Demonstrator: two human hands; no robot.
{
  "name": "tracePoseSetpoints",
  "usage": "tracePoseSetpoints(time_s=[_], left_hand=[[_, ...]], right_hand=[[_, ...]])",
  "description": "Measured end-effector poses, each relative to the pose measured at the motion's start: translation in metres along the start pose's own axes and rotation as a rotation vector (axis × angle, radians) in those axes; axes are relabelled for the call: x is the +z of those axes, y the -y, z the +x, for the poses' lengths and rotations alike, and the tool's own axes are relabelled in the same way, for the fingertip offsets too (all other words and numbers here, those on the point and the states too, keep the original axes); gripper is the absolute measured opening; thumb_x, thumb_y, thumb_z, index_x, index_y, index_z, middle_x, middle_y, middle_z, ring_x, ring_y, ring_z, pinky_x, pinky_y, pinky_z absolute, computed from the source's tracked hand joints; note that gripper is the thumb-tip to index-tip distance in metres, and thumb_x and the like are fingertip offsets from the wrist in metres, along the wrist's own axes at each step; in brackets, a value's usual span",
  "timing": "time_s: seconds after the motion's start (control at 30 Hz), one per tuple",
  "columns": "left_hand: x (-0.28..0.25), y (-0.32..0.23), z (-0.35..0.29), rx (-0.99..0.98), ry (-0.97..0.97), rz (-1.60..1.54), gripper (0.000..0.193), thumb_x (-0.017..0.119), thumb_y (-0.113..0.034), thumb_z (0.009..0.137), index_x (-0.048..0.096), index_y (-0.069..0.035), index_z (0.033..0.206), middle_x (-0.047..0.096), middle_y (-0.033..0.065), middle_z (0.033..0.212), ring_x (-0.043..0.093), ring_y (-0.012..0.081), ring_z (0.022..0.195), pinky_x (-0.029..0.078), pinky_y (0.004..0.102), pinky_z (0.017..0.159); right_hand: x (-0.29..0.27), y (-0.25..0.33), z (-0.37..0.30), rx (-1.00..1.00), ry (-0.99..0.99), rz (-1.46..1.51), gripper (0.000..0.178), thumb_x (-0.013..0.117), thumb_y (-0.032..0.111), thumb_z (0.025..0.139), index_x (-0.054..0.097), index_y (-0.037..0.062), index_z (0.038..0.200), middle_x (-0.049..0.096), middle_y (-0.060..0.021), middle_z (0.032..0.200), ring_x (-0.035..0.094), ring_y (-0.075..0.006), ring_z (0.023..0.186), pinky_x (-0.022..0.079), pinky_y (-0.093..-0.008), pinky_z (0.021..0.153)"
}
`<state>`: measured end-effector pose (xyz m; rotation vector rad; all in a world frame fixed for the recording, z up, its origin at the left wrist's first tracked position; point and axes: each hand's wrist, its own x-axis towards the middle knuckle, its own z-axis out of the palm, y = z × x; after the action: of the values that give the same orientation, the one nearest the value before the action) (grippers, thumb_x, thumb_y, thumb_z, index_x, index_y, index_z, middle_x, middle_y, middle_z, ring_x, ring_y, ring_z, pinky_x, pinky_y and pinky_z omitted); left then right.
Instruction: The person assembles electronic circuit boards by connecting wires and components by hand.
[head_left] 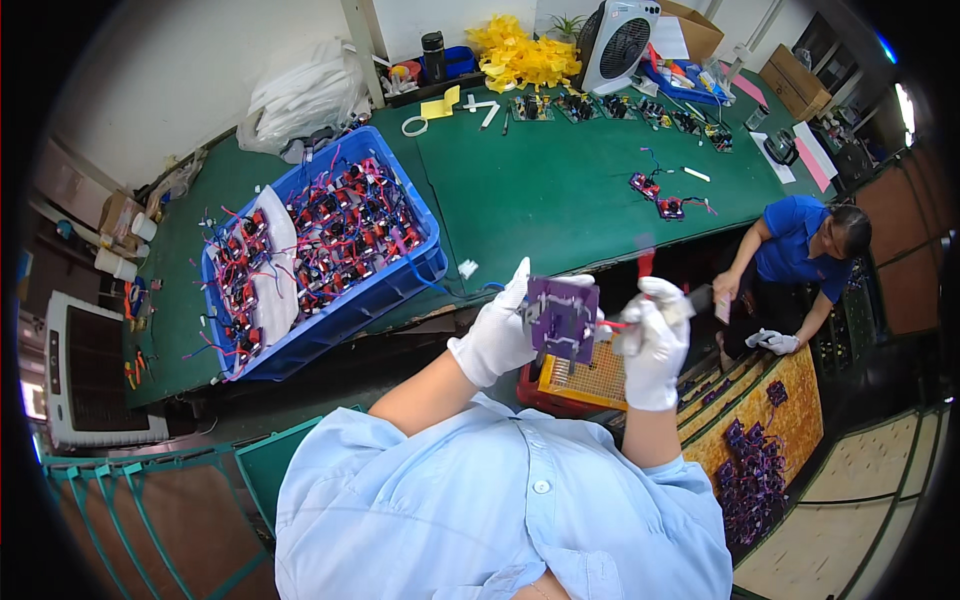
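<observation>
My left hand (pixel 500 335), in a white glove, grips a purple circuit board (pixel 562 320) by its left edge in front of my chest. The board is tilted, with its flat face toward me. Just right of it is my gloved right hand (pixel 655 345), fingers closed. A short red strip, perhaps a wire, runs between the board and these fingers. Something red and blurred sticks up above the right fingers, and a greyish blurred piece shows at their right; what they hold is unclear.
Left on the green table (pixel 480 220) stands a blue crate (pixel 425 265) full of wired boards. Boards line the far edge near a fan (pixel 620 45). A yellow-framed tray (pixel 590 375) lies below my hands. At right sits a co-worker (pixel 805 245) beside a panel with purple boards (pixel 750 480).
</observation>
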<state>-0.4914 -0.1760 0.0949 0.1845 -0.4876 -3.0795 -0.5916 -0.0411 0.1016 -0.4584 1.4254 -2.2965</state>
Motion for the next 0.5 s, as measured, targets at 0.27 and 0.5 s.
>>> tracePoseSetpoints(time_s=[0.27,0.5], left_hand=[[0.001,-0.004,-0.008,-0.238,-0.089,0.824,0.035,0.046,-0.039,0.087,0.055,-0.005,0.092,0.055,0.0021,0.093,0.051,0.0116,0.087,0.043,0.0265,0.076],[-0.016,-0.008,-0.005,-0.272,0.138,1.152,0.033,0.041,-0.03,0.09,0.05,-0.003,0.107,0.061,0.002,0.083,0.055,0.0108,0.076,0.042,0.0234,0.075]], right_hand=[[0.019,-0.033,0.012,-0.527,0.349,-0.53,0.019,0.047,-0.002,0.08,0.055,0.0021,0.097,0.057,-0.0044,0.073,0.05,-0.0086,0.057,0.043,-0.0216,0.055],[0.015,-0.025,0.031,-0.093,0.662,-0.62,0.029,0.057,-0.001,0.073,0.056,0.0033,0.102,0.052,-0.0007,0.066,0.047,-0.0076,0.058,0.042,-0.0207,0.056]])
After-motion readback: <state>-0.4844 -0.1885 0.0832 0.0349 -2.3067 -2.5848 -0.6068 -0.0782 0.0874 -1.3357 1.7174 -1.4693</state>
